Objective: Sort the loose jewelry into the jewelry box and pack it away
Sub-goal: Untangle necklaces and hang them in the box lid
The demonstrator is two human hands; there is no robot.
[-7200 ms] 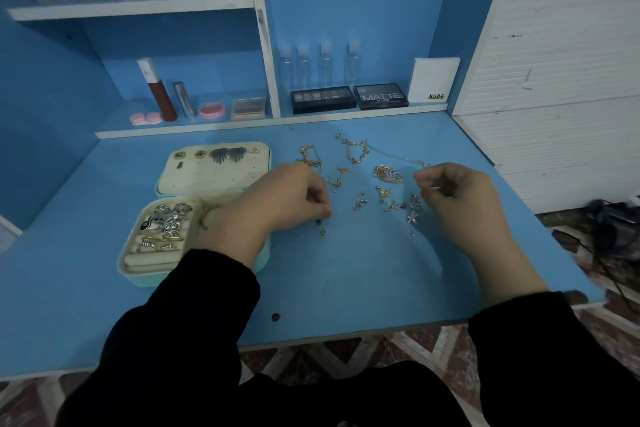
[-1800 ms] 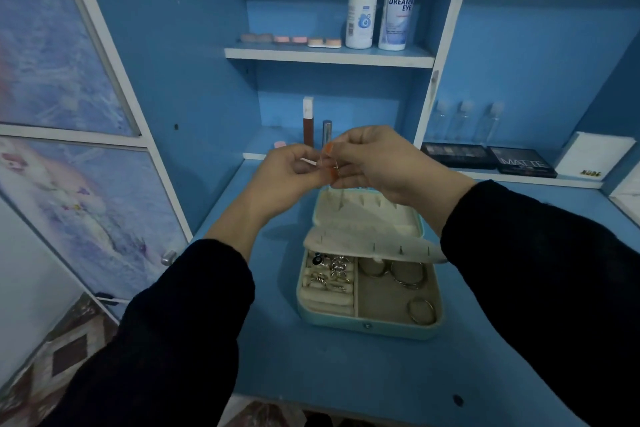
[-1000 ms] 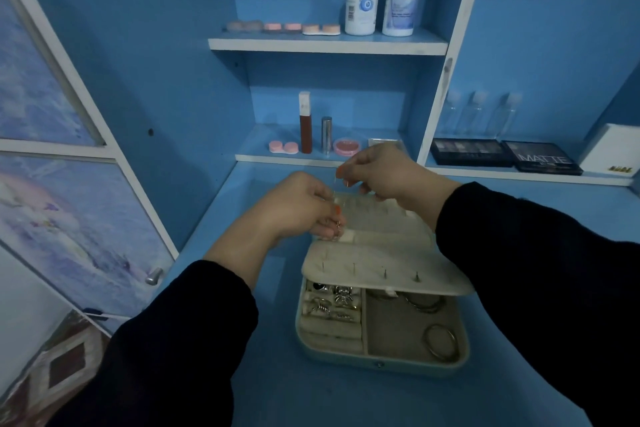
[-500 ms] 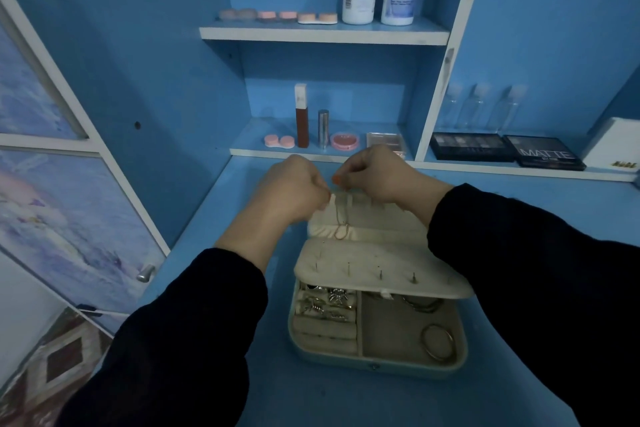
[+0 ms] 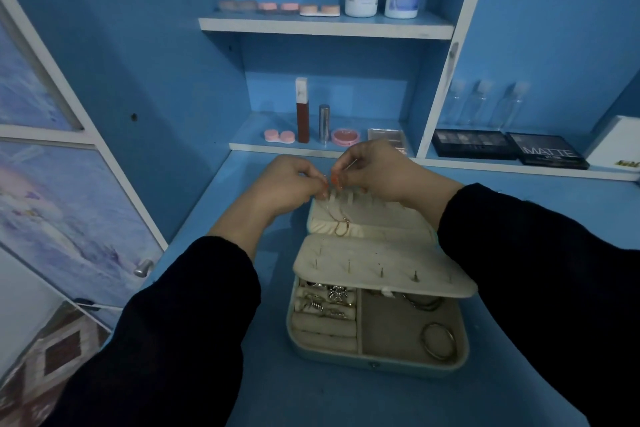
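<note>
blue desk [image 5: 311, 399], open jewelry box [image 5: 374, 365] sat on it, lid end toward back; low shelf [image 5: 502, 167] behind holds dark eyeshadow palette [image 5: 472, 144] beside MATTE palette [image 5: 549, 151]

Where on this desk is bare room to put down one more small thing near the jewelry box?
Bare desk lies in front of the jewelry box, and behind the right sleeve up to the eyeshadow palettes. Crowded: the low shelf by the lipstick, and the box's ring rolls.

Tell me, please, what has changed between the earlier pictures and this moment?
The left hand and right hand carried a thin chain from above the jewelry box down to the slots at the top of its lid; both pinch it there, and it now hangs down the lid. Rings and bangles stayed in place.
</note>
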